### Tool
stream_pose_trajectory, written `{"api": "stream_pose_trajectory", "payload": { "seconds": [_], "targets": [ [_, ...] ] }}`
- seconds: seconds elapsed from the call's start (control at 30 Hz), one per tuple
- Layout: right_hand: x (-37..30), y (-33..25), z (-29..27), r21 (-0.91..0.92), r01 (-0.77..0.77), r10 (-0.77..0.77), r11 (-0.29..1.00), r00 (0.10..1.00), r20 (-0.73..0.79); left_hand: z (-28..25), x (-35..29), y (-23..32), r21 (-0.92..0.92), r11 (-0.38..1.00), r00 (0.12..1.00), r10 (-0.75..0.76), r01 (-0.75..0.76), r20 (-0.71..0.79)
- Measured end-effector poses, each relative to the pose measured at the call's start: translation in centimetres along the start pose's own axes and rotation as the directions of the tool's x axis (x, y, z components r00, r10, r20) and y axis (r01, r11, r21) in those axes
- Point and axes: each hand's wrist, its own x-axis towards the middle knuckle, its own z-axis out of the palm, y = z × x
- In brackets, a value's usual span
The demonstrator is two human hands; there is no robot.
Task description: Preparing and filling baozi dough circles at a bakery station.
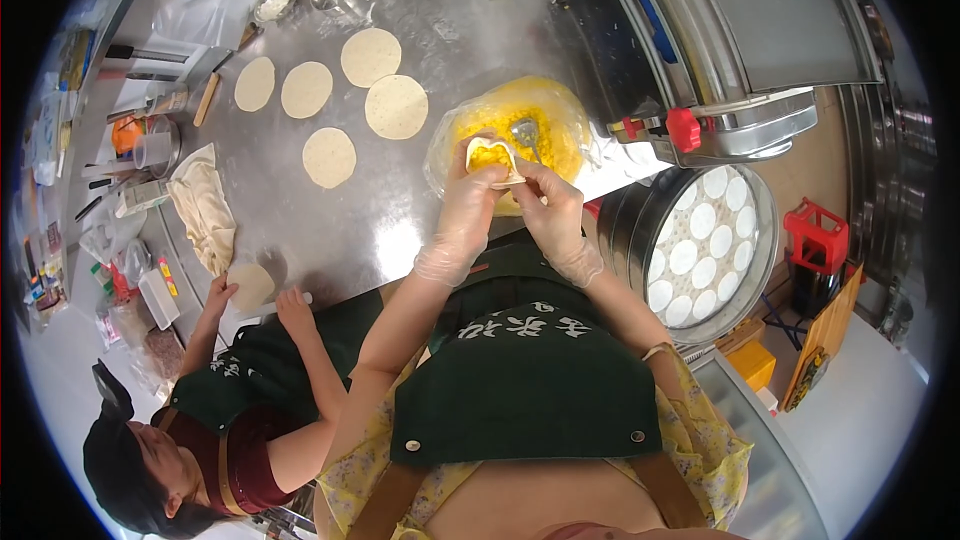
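Both my hands wear clear plastic gloves. Between them, over the near side of a bowl, they hold a round dough wrapper [507, 178] with its edge gathered up around yellow filling [489, 157]. My left hand [467, 185] cups the wrapper from the left. Fingers of my right hand [550, 205] pinch its rim on the right. The plastic-lined bowl [572, 105] beneath is full of the same crumbly yellow filling, and a metal spoon [525, 130] rests in it. Several flat dough rounds [396, 107] lie on the steel table to the left.
A co-worker at the left handles a dough round [250, 286] beside a crumpled cloth [203, 208]. To my right stands a round steamer [710, 250] lined with white paper circles. A machine with a red knob [684, 128] borders the table. A rolling pin [207, 99] lies far left.
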Motion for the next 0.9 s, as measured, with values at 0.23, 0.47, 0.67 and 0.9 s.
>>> {"api": "stream_pose_trajectory", "payload": {
  "seconds": [0.23, 0.47, 0.67, 0.9],
  "targets": [
    [-0.2, -0.3, -0.1, 0.01, 0.009, -0.009, 1.0, 0.999, 0.038, 0.4, -0.1, 0.7, 0.029, 1.0, 1.0, -0.004, 0.005, -0.021],
    [0.3, -1.2, -1.1, -0.074, -0.078, 0.088, 0.994, 0.988, 0.129, -0.1, 0.1, 0.6, 0.214, 0.973, 0.995, -0.082, 0.091, -0.052],
    [0.1, -0.4, -1.2, -0.169, 0.243, -0.231, 0.955, 0.969, 0.089, 0.3, -0.4, 1.4, 0.191, 0.979, 0.995, -0.08, 0.067, 0.065],
    [0.0, -0.8, -0.6, 0.009, -0.004, 0.004, 1.0, 0.998, 0.063, 0.0, 0.0, 2.0, 0.509, 0.859, 0.973, -0.074, -0.05, 0.22]
  ]
}}
